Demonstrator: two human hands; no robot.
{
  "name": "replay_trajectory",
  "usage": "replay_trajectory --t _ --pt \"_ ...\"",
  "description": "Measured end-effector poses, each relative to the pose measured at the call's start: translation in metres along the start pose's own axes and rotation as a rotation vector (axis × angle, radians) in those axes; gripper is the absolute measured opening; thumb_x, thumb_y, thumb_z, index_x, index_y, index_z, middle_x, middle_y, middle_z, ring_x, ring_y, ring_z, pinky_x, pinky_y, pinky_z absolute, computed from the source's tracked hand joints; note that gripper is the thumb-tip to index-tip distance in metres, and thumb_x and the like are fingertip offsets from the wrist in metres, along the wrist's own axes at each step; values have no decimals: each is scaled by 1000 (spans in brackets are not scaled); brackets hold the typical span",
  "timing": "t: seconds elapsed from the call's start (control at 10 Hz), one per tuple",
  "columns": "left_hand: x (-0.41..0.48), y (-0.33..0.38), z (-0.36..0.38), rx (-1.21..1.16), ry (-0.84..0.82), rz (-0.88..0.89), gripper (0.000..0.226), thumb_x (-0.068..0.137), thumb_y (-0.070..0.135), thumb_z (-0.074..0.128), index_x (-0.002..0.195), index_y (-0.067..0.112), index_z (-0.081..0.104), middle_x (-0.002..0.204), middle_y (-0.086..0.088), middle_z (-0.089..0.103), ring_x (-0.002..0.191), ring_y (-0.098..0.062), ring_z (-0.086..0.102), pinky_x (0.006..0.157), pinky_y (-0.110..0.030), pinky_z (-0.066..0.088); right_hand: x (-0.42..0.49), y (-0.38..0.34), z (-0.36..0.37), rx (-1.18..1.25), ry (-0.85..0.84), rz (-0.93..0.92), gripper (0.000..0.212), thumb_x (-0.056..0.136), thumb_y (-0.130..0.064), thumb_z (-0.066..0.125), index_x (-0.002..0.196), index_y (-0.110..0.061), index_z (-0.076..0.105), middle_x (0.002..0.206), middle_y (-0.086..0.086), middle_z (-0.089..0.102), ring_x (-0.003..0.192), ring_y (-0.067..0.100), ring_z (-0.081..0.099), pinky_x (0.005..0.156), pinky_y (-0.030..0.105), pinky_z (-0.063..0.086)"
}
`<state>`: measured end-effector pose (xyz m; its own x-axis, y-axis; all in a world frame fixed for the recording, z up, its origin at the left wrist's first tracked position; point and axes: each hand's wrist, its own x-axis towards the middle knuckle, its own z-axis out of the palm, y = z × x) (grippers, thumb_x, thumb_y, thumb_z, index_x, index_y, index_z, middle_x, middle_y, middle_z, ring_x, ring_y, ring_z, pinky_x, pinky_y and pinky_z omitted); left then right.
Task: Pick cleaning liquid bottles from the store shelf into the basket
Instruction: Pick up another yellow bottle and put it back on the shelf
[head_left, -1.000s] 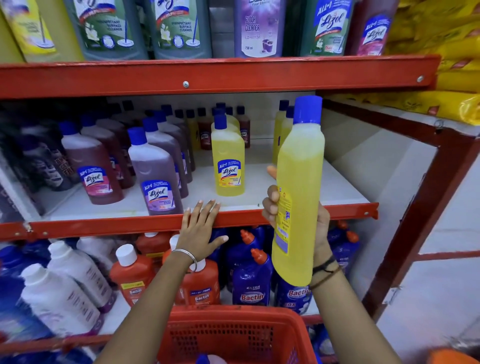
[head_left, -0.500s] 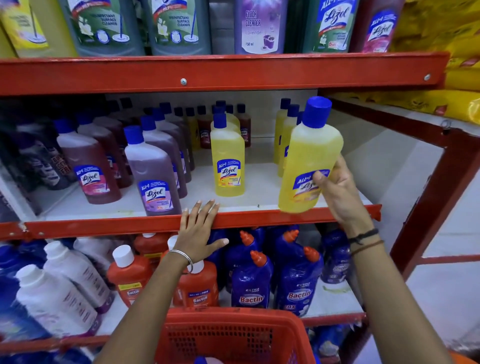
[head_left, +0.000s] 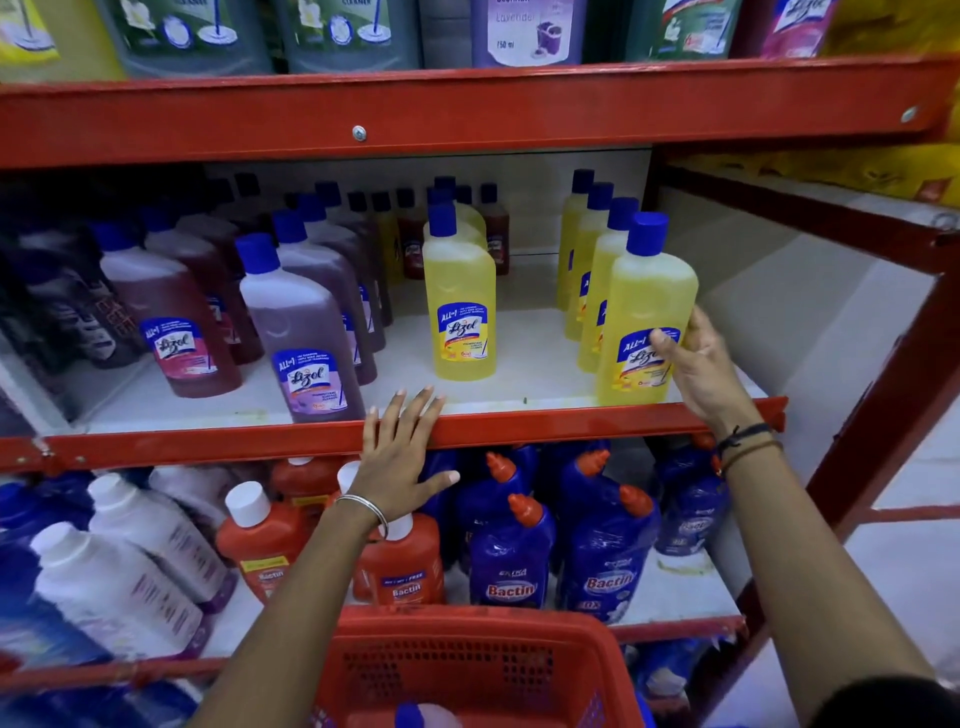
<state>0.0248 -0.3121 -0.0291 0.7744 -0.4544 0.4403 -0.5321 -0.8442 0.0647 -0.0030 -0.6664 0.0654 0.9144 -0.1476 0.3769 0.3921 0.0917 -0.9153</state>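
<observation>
Yellow Lizol bottle (head_left: 644, 312), blue cap, upright at the front edge of the middle shelf (head_left: 519, 431), at 3 o'clock from frame centre; it heads a row of like yellow bottles (head_left: 589, 260) running back behind it. We have our right hand (head_left: 698, 371) against its right side and label, thumb across the front, fingers curled part-way round it; whether they grip firmly we cannot tell. Our left hand (head_left: 397, 457) lies flat and spread, holding nothing, fingertips on the red shelf lip, at 6 o'clock from a second yellow bottle (head_left: 460, 306); purple bottle (head_left: 306, 348) at 9 o'clock from that. Red basket (head_left: 483, 670) at 6 o'clock, below our arms; blue Bactin bottles (head_left: 511, 566) on the lower shelf above it.
</observation>
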Motion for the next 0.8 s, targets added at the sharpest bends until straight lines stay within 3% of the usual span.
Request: replay_trajectory --t 0.2,0.3,0.4,0.6,0.7,0.8 --pt "0 1 0 -9 3 2 87 72 68 38 142 28 4 153 -7 15 139 -29 1 104 -53 -4 3 6 0 14 -2 18 84 57 -46 86 127 -20 48 106 -5 72 95 11 69 73 25 58" --pt "-1 0 1 -10 10 0 88 71 69 38 141 29 3 154 -7 14 139 -28 0 105 -53 -4 2 13 -3 11 3 17 73 60 -45 84 122 -22 52 101 -9 74 91 10 70 72 25 58" --pt "0 0 1 -16 14 0 88 71 69 37 141 30 2 154 -7 13 139 -28 -2 105 -52 -6 3 19 -7 -1 35 23 61 77 -28 72 129 -14 47 101 -8 74 92 11 70 72 26 58" --pt "-1 4 0 3 22 3 90 72 67 44 142 26 5 153 -7 15 139 -29 0 105 -52 -4 -4 21 -8 -111 55 34 57 79 -33 69 129 -17 49 109 -4 70 95 12 68 72 24 57" --pt "-5 2 -5 -26 47 11 84 75 56 51 142 22 14 152 -6 23 139 -27 6 108 -52 1 -14 22 -5 -191 88 25 42 88 -13 63 128 -11 51 110 1 67 95 9 67 74 21 55" --pt "-8 7 -17 -154 84 22 70 79 51 43 140 24 24 150 -1 27 139 -19 7 111 -55 9 -58 33 -8 -218 278 -36 40 87 -5 63 126 -10 53 122 4 63 112 12 59 88 15 50"
